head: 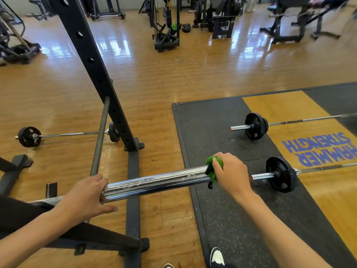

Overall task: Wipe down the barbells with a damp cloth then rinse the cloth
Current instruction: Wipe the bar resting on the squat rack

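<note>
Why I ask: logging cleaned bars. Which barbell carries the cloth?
The raised chrome barbell; the right hand grips the green cloth on it. Plated ones lie untouched.

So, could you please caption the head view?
The right hand grips a green cloth on the chrome barbell sleeve; the left hand holds its near end.

From where I stand, the chrome sleeve (154, 182) is bare along its middle, open from above and from the near side, between the left hand (85, 198) gripping one end and the right hand (231, 171) holding a green cloth (212, 168) round it. Behind the left end the black rack upright (90, 59) and a thin grey bar (100, 138) leaning on it close that side. The rack's base rail (133, 219) runs under the sleeve. Past the right hand a loaded barbell (280, 174) lies on the rubber mat (222, 219), a second barbell (256, 126) farther back
</note>
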A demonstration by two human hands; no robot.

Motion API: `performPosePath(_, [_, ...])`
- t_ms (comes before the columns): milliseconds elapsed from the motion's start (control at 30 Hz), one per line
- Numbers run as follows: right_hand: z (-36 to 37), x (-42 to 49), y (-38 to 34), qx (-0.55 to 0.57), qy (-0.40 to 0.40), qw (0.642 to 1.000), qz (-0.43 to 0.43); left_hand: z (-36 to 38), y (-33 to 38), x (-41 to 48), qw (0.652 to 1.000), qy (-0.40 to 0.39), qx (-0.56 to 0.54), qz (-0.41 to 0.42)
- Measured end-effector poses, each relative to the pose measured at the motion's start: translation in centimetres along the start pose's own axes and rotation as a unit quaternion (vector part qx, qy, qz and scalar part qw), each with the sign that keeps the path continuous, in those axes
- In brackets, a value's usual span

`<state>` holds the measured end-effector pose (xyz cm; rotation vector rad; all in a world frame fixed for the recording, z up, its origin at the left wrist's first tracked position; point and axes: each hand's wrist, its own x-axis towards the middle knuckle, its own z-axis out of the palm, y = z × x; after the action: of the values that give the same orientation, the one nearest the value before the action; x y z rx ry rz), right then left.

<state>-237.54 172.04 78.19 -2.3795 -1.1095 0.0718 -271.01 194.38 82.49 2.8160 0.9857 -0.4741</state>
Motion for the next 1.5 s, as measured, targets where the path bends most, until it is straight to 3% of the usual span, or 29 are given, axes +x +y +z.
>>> performPosePath(100, [-0.2,1.1,-1.6,-0.042,-0.003,0.994,0.097,0.1,-0.1,0.1,1.000,0.005,-0.001,0.002])
performPosePath(267, [0.6,-2.5,-2.4,0.026,0.127,0.982,0.135,0.6,-0.3,0.4,1.000,0.014,0.000,0.000])
performPosePath(333, [0.2,-2.1,-2.1,0.007,0.098,0.985,0.140,0.6,-0.3,0.5,1.000,0.015,0.006,-0.001])
performPosePath(500, [-1.4,2.8,-2.1,-0.030,-0.069,0.974,0.214,1.0,-0.4,0.6,1.000,0.016,0.012,0.000])
performPosePath(567, [-0.8,2.0,-2.7,-0.060,-0.047,0.984,0.162,0.9,-0.5,0.6,1.000,0.014,0.011,0.001])
performPosePath(667, [0.9,-2.2,-1.9,-0.032,0.034,0.999,0.000,0.8,-0.4,0.8,1.000,0.019,0.014,-0.003])
performPosePath(767, [1.2,-3.9,1.0,-0.032,0.043,0.989,-0.139,0.7,-0.2,1.0,0.998,0.046,0.050,-0.013])
performPosePath(800, [0.8,-3.7,1.5,-0.032,0.034,0.990,-0.135,0.8,-0.1,1.0,0.997,0.054,0.061,-0.013])
performPosePath(900, [-0.5,-0.9,0.2,0.019,0.016,0.999,0.027,0.8,0.2,1.0,0.995,0.071,0.063,-0.010])
performPosePath(967, [-0.2,1.4,-1.4,-0.041,-0.034,0.995,0.088,0.8,0.5,0.8,0.995,0.074,0.073,-0.010])
performPosePath(1067, [0.6,1.7,-3.1,-0.125,-0.047,0.991,0.014,0.6,0.7,0.7,0.989,0.091,0.114,-0.007])
performPosePath(1267, [0.8,-1.0,-0.1,-0.072,0.037,0.980,-0.182,1.4,-0.1,1.9,0.981,0.136,0.121,0.068])
performPosePath(1433, [1.4,-0.6,-1.3,-0.053,0.074,0.991,-0.100,1.9,0.2,2.7,0.973,0.172,0.070,0.135])
performPosePath(1500, [2.1,-1.9,-2.3,-0.018,0.063,0.991,-0.114,1.8,0.3,2.4,0.975,0.170,0.056,0.130])
